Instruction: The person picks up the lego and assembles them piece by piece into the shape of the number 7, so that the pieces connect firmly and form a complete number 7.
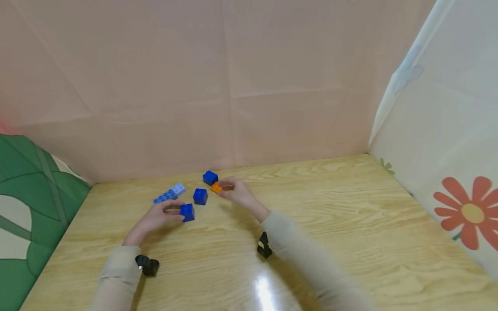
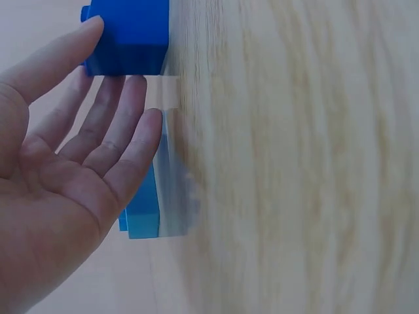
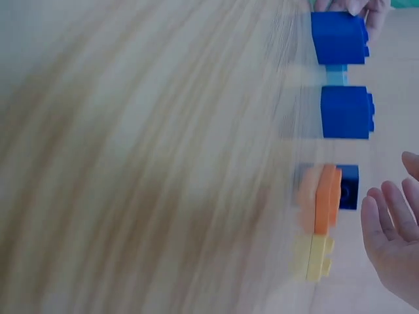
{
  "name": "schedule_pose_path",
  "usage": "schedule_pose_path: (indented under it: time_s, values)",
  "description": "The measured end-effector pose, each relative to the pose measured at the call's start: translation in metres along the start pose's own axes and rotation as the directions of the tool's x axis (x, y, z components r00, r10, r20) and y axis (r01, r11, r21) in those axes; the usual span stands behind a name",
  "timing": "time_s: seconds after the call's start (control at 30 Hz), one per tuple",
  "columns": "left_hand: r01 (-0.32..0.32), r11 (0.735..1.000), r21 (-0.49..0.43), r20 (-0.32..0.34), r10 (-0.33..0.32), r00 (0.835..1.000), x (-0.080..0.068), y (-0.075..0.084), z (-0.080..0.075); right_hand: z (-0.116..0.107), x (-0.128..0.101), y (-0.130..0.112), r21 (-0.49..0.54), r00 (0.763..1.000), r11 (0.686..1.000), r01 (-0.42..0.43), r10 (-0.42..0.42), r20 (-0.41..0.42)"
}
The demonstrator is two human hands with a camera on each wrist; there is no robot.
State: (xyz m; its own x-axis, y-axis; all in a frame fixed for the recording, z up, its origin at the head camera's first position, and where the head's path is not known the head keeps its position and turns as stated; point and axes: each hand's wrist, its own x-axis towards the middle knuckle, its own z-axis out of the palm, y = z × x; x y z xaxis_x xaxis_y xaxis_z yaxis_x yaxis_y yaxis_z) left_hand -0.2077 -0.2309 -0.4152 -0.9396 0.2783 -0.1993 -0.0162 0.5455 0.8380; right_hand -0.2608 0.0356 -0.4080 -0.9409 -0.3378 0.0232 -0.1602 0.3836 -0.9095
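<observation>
Head view: a pale wood-grain surface (image 1: pixel 330 216) before a hanging beige-pink sheet (image 1: pixel 155 65), with a red-petalled printed flower (image 1: pixel 472 211) at far right. Left of centre, a loose cluster of plastic building blocks. At its front, the left hand (image 1: pixel 157 214), partly closed, thumb and fingers pinching a dark blue cube-shaped block (image 1: pixel 187 212). Just behind that hand, a mid-blue long studded brick (image 1: pixel 164 197) and a pale blue studded brick (image 1: pixel 178 188), end to end. Between the hands, a second dark blue block (image 1: pixel 200 196); farther back, a third dark blue block (image 1: pixel 210 178). Right beside this one, a flat orange brick (image 1: pixel 215 188), with the right hand (image 1: pixel 239 193) next to it.

Left wrist view, turned sideways: thumb against one side of the pinched block, other fingers gently bent at the opposite side; contact between block and surface hard to tell.

Right wrist view, also sideways: right hand's fingers loosely extended, thumb well apart, holding nothing. On the surface near them, the orange brick beside a flat pale yellow brick (image 3: pixel 318 258), and the third block's hollow underside showing behind.
</observation>
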Motion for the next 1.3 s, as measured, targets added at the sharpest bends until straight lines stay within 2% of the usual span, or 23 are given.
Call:
schedule_pose_path:
  time_s: [0.2,0.47,0.63,0.77,1.13,1.3]
  values:
    - [0.053,0.996,-0.066,0.019,-0.052,0.998,-0.004,-0.003,-0.002,0.017,0.004,-0.007,0.026,1.0,1.0,0.011,-0.012,0.013]
    - [0.075,0.994,-0.082,0.033,-0.073,0.997,-0.004,-0.004,-0.004,0.031,0.008,-0.012,0.023,1.0,1.0,-0.005,0.004,0.016]
    - [0.094,0.992,-0.082,0.038,-0.091,0.995,-0.004,-0.003,-0.004,0.038,0.011,-0.013,0.004,0.999,0.999,-0.045,0.045,0.018]
    - [0.103,0.99,-0.092,0.034,-0.1,0.994,-0.003,-0.004,-0.004,0.043,0.014,-0.014,-0.038,0.999,0.998,-0.045,0.046,0.028]
    - [0.074,0.992,-0.101,0.053,-0.068,0.996,0.002,-0.007,0.0,0.049,0.012,-0.013,-0.154,0.995,0.985,-0.08,0.088,0.044]
    - [0.063,0.993,-0.1,0.051,-0.058,0.997,0.004,-0.006,0.0,0.048,0.014,-0.012,-0.233,0.997,0.971,-0.051,0.064,0.045]
